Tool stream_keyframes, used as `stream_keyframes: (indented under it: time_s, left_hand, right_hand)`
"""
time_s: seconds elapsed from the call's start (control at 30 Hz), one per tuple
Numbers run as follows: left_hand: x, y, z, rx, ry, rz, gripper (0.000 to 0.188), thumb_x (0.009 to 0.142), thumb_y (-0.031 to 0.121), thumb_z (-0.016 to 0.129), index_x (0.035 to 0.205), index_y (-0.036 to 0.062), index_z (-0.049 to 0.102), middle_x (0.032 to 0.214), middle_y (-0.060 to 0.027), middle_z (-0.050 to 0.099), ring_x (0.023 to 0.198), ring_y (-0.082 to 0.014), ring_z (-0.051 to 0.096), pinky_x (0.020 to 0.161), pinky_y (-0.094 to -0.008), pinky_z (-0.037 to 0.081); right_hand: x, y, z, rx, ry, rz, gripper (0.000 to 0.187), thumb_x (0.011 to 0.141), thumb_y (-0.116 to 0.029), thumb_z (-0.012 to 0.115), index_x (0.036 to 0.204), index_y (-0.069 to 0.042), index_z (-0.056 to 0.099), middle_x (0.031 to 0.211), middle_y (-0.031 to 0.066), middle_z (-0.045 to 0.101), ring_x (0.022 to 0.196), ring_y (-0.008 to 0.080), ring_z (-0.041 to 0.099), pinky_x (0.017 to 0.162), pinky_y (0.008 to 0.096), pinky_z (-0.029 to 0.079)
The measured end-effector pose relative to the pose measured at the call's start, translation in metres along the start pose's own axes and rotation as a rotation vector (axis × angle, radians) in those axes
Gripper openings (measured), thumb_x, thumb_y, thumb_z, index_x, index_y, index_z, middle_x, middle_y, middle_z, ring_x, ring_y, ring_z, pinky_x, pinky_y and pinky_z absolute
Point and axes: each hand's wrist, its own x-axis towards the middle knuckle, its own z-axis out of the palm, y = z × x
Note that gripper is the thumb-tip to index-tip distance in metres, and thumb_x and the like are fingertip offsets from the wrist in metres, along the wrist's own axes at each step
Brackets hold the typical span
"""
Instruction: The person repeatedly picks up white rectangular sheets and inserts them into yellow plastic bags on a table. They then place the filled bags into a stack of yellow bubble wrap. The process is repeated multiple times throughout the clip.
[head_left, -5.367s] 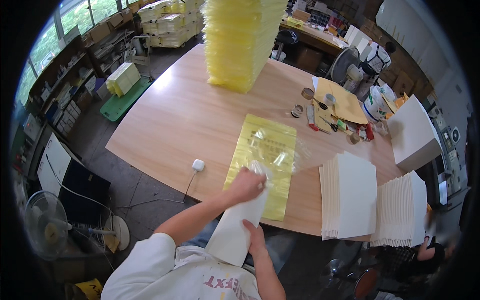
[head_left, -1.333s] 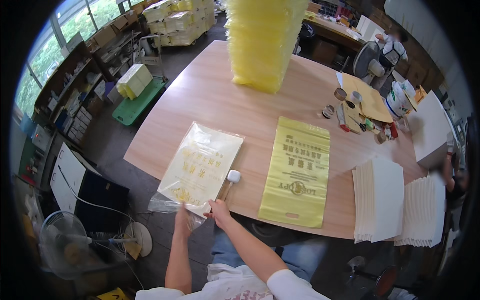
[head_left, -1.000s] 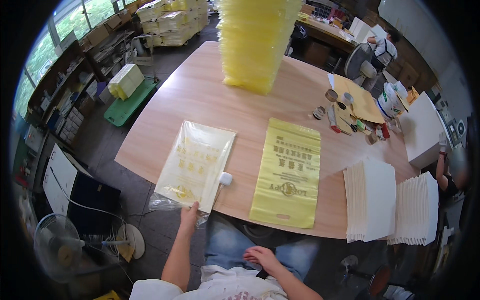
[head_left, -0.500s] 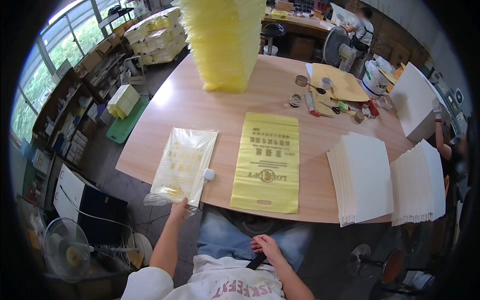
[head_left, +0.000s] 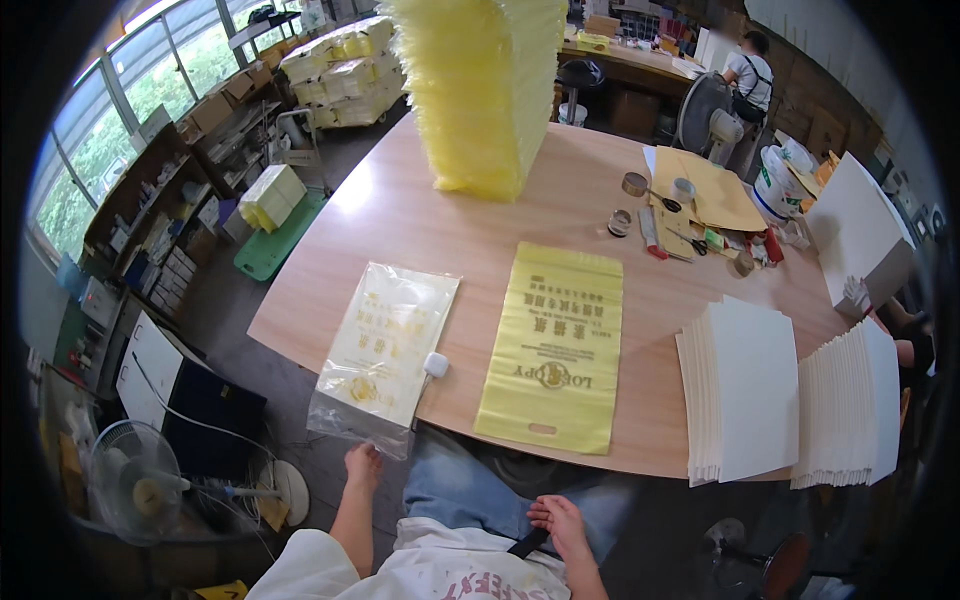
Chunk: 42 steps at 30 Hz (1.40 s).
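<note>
A clear plastic bag (head_left: 350, 420) with a pale sheet-like stack and yellow print inside lies at the table's left front, its loose end hanging over the edge. Just below that end is my left hand (head_left: 362, 466), fingers curled, apparently holding nothing. A small white rounded block (head_left: 436, 365) sits at the bag's right edge. Right of it a yellow printed bag (head_left: 552, 350) with a cut-out handle lies flat, handle end toward me. My right hand (head_left: 560, 522) rests over my lap, empty, its fingers loosely extended.
A tall stack of yellow bags (head_left: 475, 110) stands at the back of the table (head_left: 420, 215). Two fanned stacks of white boards (head_left: 752, 390) lie at the right. Tape rolls (head_left: 634, 184), scissors (head_left: 688, 240) and brown envelopes (head_left: 715, 190) sit behind. Another person's gloved hand (head_left: 857, 294) touches a white box.
My left hand has let go of the clear bag's loose end and drawn back toward me. The whole view has shifted slightly. My right hand stays over my lap.
</note>
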Motion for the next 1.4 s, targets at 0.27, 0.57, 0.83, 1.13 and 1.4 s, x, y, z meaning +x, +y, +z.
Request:
stream_keyframes:
  time_s: [0.27, 0.57, 0.83, 1.13, 1.4]
  left_hand:
    - [-0.096, 0.064, 0.109, 1.217, 0.209, 1.429, 0.037, 0.073, 0.015, 0.071, 0.108, 0.0067, 0.061, 0.108, -0.0131, 0.056, 0.104, -0.0313, 0.054, 0.092, -0.0426, 0.043]
    - [-0.076, 0.069, 0.117, 1.381, 0.058, 1.315, 0.049, 0.068, 0.022, 0.076, 0.113, 0.0108, 0.060, 0.120, -0.0138, 0.053, 0.115, -0.0335, 0.049, 0.100, -0.0488, 0.036]
    - [-0.073, 0.050, 0.101, 1.407, 0.107, 1.297, 0.054, 0.071, 0.016, 0.075, 0.121, 0.0075, 0.056, 0.133, -0.0179, 0.048, 0.131, -0.0367, 0.041, 0.106, -0.0470, 0.035]
    - [-0.162, 0.035, 0.234, 1.139, -0.497, 1.057, 0.020, 0.081, 0.006, 0.067, 0.102, 0.0043, 0.067, 0.098, -0.0129, 0.067, 0.092, -0.0289, 0.066, 0.081, -0.0386, 0.051]
    - [-0.131, -0.039, 0.327, 1.557, -0.931, 1.274, 0.022, 0.080, 0.032, 0.071, 0.085, 0.0104, 0.068, 0.092, -0.0117, 0.060, 0.095, -0.0324, 0.060, 0.084, -0.0432, 0.047]
  right_hand:
    - [0.019, -0.009, 0.017, -0.270, 0.028, 0.054, 0.022, 0.096, -0.021, 0.059, 0.105, -0.001, 0.061, 0.097, 0.0111, 0.067, 0.082, 0.0179, 0.067, 0.067, 0.0274, 0.053]
    - [0.029, 0.008, 0.016, -0.395, 0.020, -0.080, 0.021, 0.097, -0.020, 0.058, 0.107, -0.002, 0.061, 0.095, 0.0098, 0.069, 0.084, 0.0168, 0.067, 0.069, 0.0271, 0.052]
    - [0.029, 0.005, 0.011, -0.388, -0.003, -0.070, 0.022, 0.097, -0.022, 0.058, 0.107, -0.002, 0.061, 0.097, 0.0103, 0.068, 0.084, 0.0168, 0.067, 0.070, 0.0276, 0.053]
    - [0.018, 0.004, 0.004, -0.314, 0.024, -0.094, 0.023, 0.097, -0.020, 0.057, 0.109, 0.000, 0.061, 0.099, 0.0091, 0.068, 0.085, 0.0156, 0.066, 0.070, 0.0273, 0.052]
    - [-0.005, -0.009, 0.004, -0.295, 0.101, -0.064, 0.020, 0.097, -0.019, 0.058, 0.105, -0.001, 0.062, 0.094, 0.0080, 0.069, 0.084, 0.0165, 0.067, 0.070, 0.0275, 0.052]
